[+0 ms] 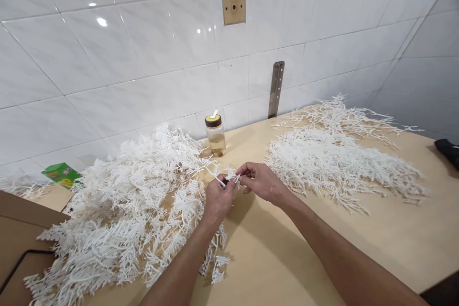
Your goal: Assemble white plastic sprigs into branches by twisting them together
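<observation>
Over the middle of the table, my left hand (218, 201) is closed around the stem of a white branched plastic sprig (231, 175). A small dark spot shows by its fingers, too small to identify. From the other side, my right hand (263, 181) pinches the sprig's tip between thumb and fingers, so the two hands nearly touch. To the left lies a large heap of similar white sprigs (118, 205), reaching close to my left wrist. A flatter pile of white sprigs (333, 160) spreads out beyond my right hand, with thinner bare-looking stems (344, 117) behind it.
Behind my hands stands a lidded jar (216, 139) with yellowish liquid. A metal strip (276, 90) leans on the tiled wall (150, 48). At left are a green box (61, 175) and a cardboard box (30, 217); a black object (447, 151) lies at the right edge.
</observation>
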A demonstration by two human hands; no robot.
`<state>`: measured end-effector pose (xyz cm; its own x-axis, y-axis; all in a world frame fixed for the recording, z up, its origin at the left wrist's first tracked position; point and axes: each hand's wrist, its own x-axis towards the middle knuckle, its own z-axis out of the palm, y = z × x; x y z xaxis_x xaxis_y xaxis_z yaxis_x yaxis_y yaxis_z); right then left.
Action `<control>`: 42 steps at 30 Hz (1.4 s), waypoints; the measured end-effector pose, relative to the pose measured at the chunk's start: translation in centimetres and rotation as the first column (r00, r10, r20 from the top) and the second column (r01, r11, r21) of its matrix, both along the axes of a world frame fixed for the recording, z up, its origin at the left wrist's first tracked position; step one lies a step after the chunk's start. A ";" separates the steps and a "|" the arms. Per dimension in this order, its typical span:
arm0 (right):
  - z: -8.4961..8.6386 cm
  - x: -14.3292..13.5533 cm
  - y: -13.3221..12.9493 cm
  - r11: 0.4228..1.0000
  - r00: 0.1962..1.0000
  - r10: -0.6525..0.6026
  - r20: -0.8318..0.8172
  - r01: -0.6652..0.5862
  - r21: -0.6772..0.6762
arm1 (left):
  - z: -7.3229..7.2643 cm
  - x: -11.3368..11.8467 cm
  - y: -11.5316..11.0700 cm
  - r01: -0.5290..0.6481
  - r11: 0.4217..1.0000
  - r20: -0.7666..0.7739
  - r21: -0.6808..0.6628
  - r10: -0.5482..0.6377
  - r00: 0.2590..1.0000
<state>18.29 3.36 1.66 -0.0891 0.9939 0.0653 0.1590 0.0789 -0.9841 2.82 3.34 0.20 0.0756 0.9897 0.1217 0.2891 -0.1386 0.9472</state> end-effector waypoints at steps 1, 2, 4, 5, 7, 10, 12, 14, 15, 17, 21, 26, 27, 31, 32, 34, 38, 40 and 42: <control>0.0 -0.1 0.0 1.000 1.000 -0.020 0.012 0.019 0.008 | 0.0 0.0 0.0 0.008 1.000 -0.012 -0.002 -0.008 1.000; 0.1 -0.2 0.0 0.999 0.999 -0.035 0.021 0.035 0.011 | 0.0 0.0 0.0 0.016 1.000 -0.012 -0.008 -0.016 1.000; 0.1 -0.2 0.1 0.999 0.999 -0.031 0.016 0.031 -0.006 | 0.2 0.0 0.0 0.014 1.000 0.016 -0.025 -0.013 1.000; 0.2 -0.2 0.1 1.000 1.000 -0.011 -0.002 0.011 -0.026 | 0.3 -0.1 0.1 0.001 0.999 0.038 -0.033 0.000 0.999; 0.1 -0.1 0.2 0.997 0.998 0.040 -0.051 -0.043 -0.071 | 0.4 -0.2 0.2 -0.034 0.999 0.074 -0.033 0.036 0.997; -0.3 0.0 0.4 0.991 0.995 0.057 -0.087 -0.067 -0.113 | 0.4 -0.3 0.4 -0.077 0.997 0.104 -0.006 0.077 0.992; -0.6 0.0 0.5 0.994 0.997 0.010 -0.075 -0.018 -0.111 | 0.3 -0.3 0.4 -0.105 0.994 0.105 0.009 0.104 0.989; -0.6 -0.2 0.4 0.996 0.998 -0.039 -0.048 0.035 -0.083 | 0.1 -0.2 0.4 -0.141 0.990 0.088 0.030 0.137 0.987; -0.5 -0.3 0.4 0.997 0.998 -0.057 -0.029 0.055 -0.062 | 0.1 -0.1 0.4 -0.157 0.986 0.074 0.048 0.153 0.985; -0.2 -0.6 0.2 0.996 0.996 -0.086 0.016 0.087 -0.014 | 0.0 0.0 0.3 -0.174 0.981 0.043 0.082 0.171 0.984; 0.5 -1.0 -0.3 0.987 0.978 -0.149 0.143 0.139 0.079 | 0.2 0.0 0.0 -0.148 0.987 -0.026 0.063 0.149 0.988; 0.1 -0.8 -0.4 0.983 0.947 -0.142 0.288 0.100 0.155 | 0.9 0.0 -0.3 -0.102 0.995 -0.064 0.017 0.103 0.993; -0.2 -0.8 -0.3 0.986 0.943 -0.130 0.307 0.089 0.143 | 1.0 0.0 -0.4 -0.094 0.996 -0.063 0.012 0.094 0.994; -1.1 -0.7 0.1 0.998 0.962 -0.027 0.273 0.011 0.058 | 1.1 0.1 -0.4 -0.073 0.997 -0.047 0.020 0.074 0.996; -1.2 -0.8 0.2 0.999 0.972 -0.003 0.235 -0.005 0.033 | 1.1 0.2 -0.4 -0.066 0.998 -0.043 0.023 0.067 0.997; -1.1 -0.8 0.3 1.000 0.988 0.008 0.153 -0.008 -0.002 | 1.1 0.2 -0.4 -0.049 0.999 -0.041 0.022 0.050 0.998; -0.5 -0.6 0.0 0.998 0.985 -0.059 0.162 0.052 0.047 | 1.0 0.1 -0.3 -0.029 1.000 -0.040 0.000 0.029 0.999; -0.3 -0.4 -0.2 0.990 0.954 -0.102 0.282 0.070 0.123 | 1.1 0.0 -0.2 -0.025 1.000 -0.036 -0.008 0.025 0.999; -0.3 -0.3 -0.3 0.968 0.891 -0.165 0.423 0.063 0.244 | 1.0 -0.2 0.0 -0.012 1.000 -0.060 -0.007 0.012 0.998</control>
